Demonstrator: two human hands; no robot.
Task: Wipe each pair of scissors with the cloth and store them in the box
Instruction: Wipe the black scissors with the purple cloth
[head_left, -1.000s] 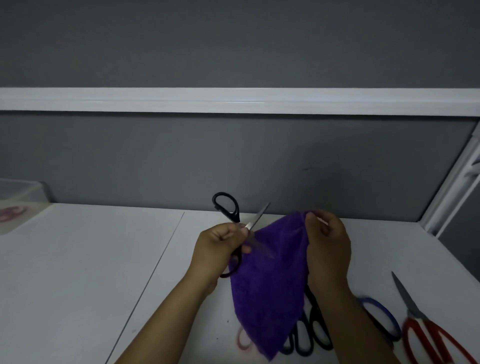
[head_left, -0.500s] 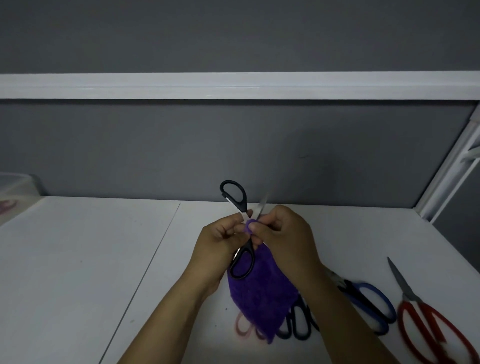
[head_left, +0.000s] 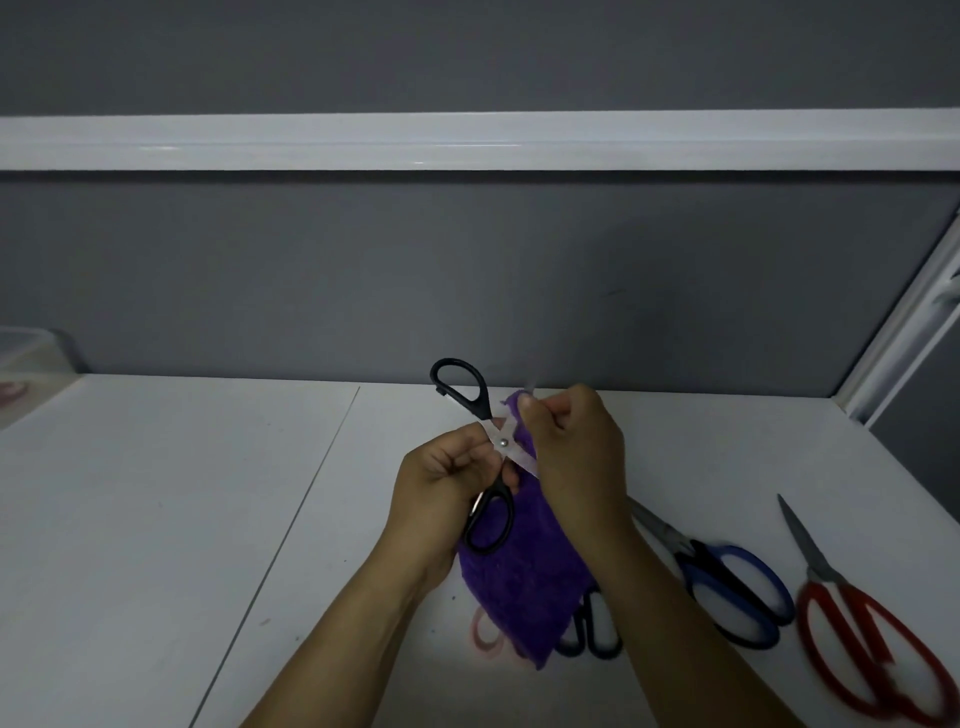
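Red-handled scissors lie nearest on the white tabletop, well to the right of the purple cloth. Blue-handled scissors lie between them and the cloth, their blades pointing back toward the cloth's right edge. Under the cloth's hanging lower end, two more pairs are partly covered. One pair of pale pink handle loops shows at the cloth's lower left. One pair of dark handle loops shows at its lower right.

Both bare forearms reach in from below, one on each side of the cloth. The left hand sits just left of the cloth, its fingers curled round the black-handled scissors near the pivot. These scissors are spread wide: one handle loop lies against the cloth's front, and the other rises above the cloth's top left corner. The right hand is at the cloth's upper right. It pinches the top of the cloth between thumb and fingers around one blade. That blade's tip is a blur just above the cloth.

Far to the left of the cloth, at the tabletop's back edge, stands a clear plastic box with something reddish inside. A grey partition with a white rail stands beyond the cloth.
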